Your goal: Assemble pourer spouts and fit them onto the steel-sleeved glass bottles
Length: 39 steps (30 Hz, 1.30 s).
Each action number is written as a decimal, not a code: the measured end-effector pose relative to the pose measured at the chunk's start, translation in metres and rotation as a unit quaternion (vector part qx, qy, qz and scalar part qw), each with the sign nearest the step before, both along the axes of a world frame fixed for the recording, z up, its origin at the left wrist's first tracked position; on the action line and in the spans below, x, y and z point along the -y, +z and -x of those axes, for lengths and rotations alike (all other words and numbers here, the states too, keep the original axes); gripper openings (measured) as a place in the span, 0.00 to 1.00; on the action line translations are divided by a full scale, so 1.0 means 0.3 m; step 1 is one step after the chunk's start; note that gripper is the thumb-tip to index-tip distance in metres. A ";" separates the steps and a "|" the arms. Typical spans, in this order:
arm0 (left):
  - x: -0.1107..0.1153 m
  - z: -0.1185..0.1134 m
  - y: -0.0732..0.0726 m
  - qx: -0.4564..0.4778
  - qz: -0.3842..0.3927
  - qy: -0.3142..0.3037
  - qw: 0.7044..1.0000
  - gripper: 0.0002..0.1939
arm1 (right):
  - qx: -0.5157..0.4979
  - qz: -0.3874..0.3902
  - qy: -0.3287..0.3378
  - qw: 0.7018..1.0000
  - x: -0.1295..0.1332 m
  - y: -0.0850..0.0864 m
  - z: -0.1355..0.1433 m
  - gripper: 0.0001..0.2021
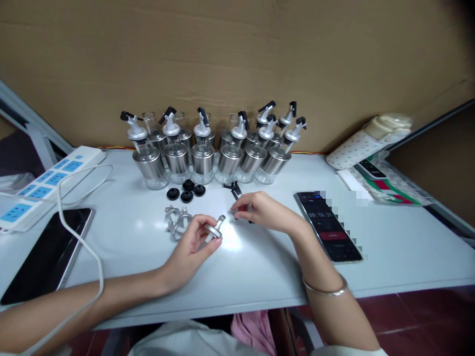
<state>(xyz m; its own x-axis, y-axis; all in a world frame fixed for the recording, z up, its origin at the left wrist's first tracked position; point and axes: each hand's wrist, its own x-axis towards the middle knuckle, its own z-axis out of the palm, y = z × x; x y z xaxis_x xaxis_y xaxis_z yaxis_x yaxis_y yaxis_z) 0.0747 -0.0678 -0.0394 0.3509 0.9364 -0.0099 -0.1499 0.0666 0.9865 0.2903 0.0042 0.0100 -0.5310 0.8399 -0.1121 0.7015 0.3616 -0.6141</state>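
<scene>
Between the fingers and thumb of my left hand (196,242) is a silver pourer spout (214,231), its narrow tube tilted up to the right. More silver spouts (178,222) lie in a small cluster just behind that hand. My right hand (256,211) reaches over some black flip levers (233,189), its fingers bent down at the table. Whether those fingertips grip a lever is hidden. Several black rubber stoppers (187,191) lie left of the levers. Behind them stand rows of glass-and-steel oil bottles (202,159), the front ones topped with silver spouts and black levers.
A white power strip (52,183) and a dark tablet-like device (48,252) lie at left, with a white cable (79,237) crossing my left forearm. At right are a phone (330,230) with a running timer, a leaning dotted flask (356,146) and a patterned pouch (393,185).
</scene>
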 end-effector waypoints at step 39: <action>0.002 -0.006 -0.007 0.065 -0.089 -0.020 0.994 0.05 | -0.451 0.243 -0.058 0.857 0.044 -0.041 0.138 0.14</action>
